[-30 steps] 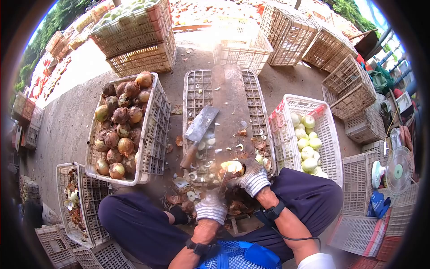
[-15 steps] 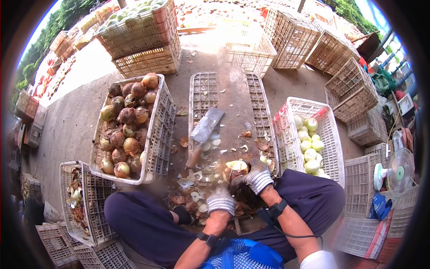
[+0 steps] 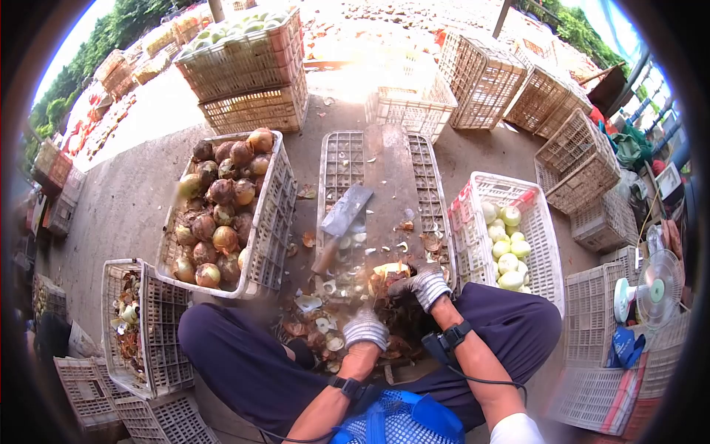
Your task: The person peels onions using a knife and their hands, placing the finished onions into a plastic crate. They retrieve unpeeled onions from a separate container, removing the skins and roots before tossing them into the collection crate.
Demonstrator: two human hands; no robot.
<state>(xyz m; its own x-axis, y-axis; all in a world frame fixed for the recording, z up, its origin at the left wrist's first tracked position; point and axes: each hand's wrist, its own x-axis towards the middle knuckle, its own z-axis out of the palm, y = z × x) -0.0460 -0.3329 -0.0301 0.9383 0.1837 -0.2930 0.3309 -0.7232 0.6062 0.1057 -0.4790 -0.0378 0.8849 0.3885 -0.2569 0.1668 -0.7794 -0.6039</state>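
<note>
My right hand (image 3: 423, 287), in a grey-and-white glove, is closed on a partly peeled onion (image 3: 387, 277) just beyond my lap. Close to the onion's near side is my gloved left hand (image 3: 364, 329); blur hides its fingertips. A cleaver (image 3: 347, 210) with a wooden handle lies at the left edge of a wooden board (image 3: 387, 174), which rests over an upturned crate (image 3: 341, 157). Peels and cut onion ends (image 3: 325, 324) are scattered beneath and around my hands.
Unpeeled onions fill a crate (image 3: 272, 216) on the left; peeled ones lie in a crate (image 3: 546, 242) on the right. A scrap crate (image 3: 164, 325) stands near my left knee. Stacked crates (image 3: 248, 70) stand ahead, and a fan (image 3: 654, 288) at the far right.
The whole view has shifted slightly, with the crates appearing lower. The right hand still holds the onion, whose peeled side has turned a little; the left hand stays close by.
</note>
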